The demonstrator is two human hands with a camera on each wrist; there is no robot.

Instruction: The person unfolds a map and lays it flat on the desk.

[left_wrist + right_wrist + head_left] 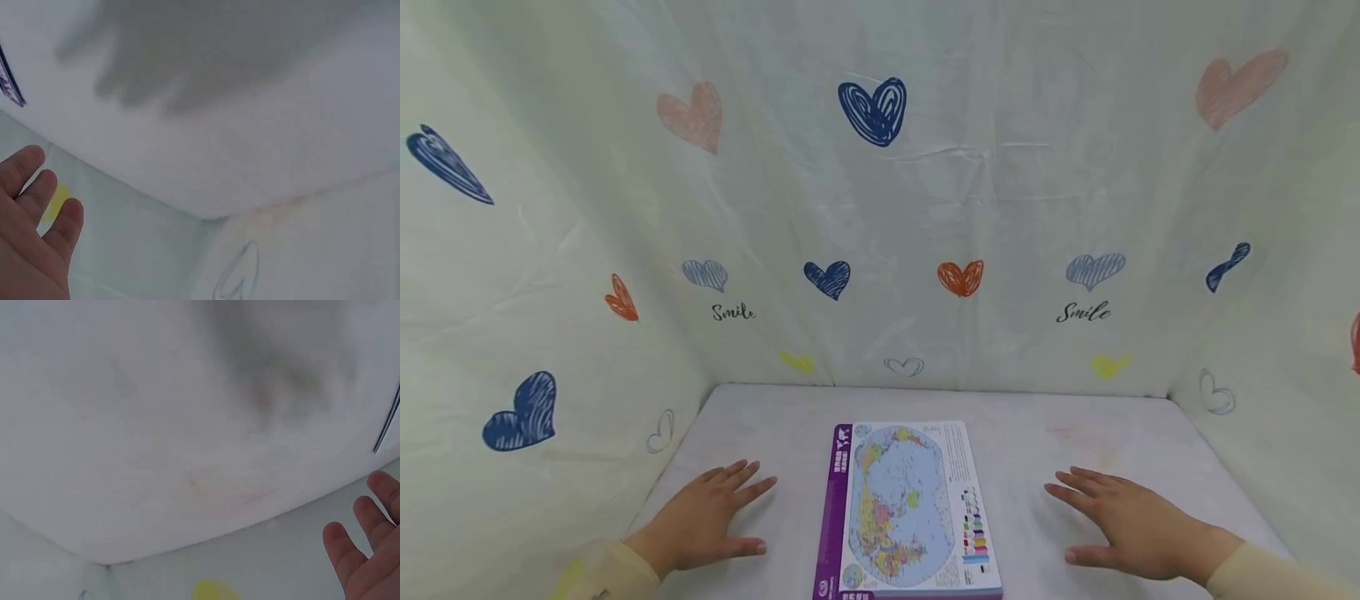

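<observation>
Box, rectangular, purple-and-white and printed with a world map [906, 510], lies on a white tabletop [760, 425] between left hand [703, 518] and right hand [1133, 523], both splayed, fingers [756, 491] apart.

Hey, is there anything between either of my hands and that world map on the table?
Nothing visible is in the way: only pale tabletop shows between the world map and your left hand or your right hand.

World-map board [901, 500]: wht w/ purple edge strip; flat, face up, btwn L hand [703, 517] & R hand [1123, 523].
</observation>
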